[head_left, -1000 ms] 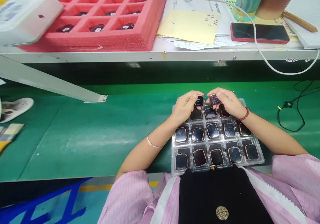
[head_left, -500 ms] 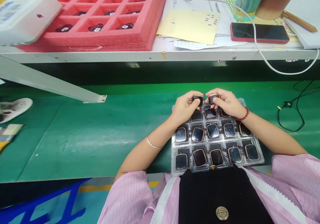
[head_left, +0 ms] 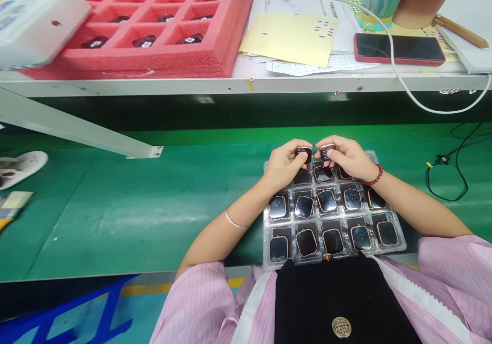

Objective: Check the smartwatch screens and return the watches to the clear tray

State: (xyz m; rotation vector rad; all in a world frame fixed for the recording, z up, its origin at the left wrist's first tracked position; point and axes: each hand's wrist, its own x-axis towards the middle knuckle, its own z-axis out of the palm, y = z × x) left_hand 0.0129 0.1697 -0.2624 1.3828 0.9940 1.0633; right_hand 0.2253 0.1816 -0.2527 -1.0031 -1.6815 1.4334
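My left hand [head_left: 285, 163] is closed on a smartwatch [head_left: 303, 155] without a strap, thumb resting on its dark screen. Close beside it, my right hand [head_left: 348, 157] grips a second smartwatch [head_left: 327, 152], whose lit screen shows small text I cannot read. Both watches have gold-coloured rims and are held over the far edge of a clear plastic tray [head_left: 266, 231]. Several more watches, such as one in the middle row [head_left: 327, 200], lie screen up in the tray's pockets. My hands hide part of the far row.
The green bench [head_left: 154, 205] carries the tray and a black cable [head_left: 461, 172] at right. A white shelf [head_left: 215, 86] spans behind, holding a red foam tray [head_left: 238, 26], papers [head_left: 292, 39], a phone [head_left: 400, 50] and a hanging white cable [head_left: 407, 93]. A slanted metal leg [head_left: 84, 123] stands left.
The view has shifted very slightly. Both hands keep their hold on the two watches in the same place.
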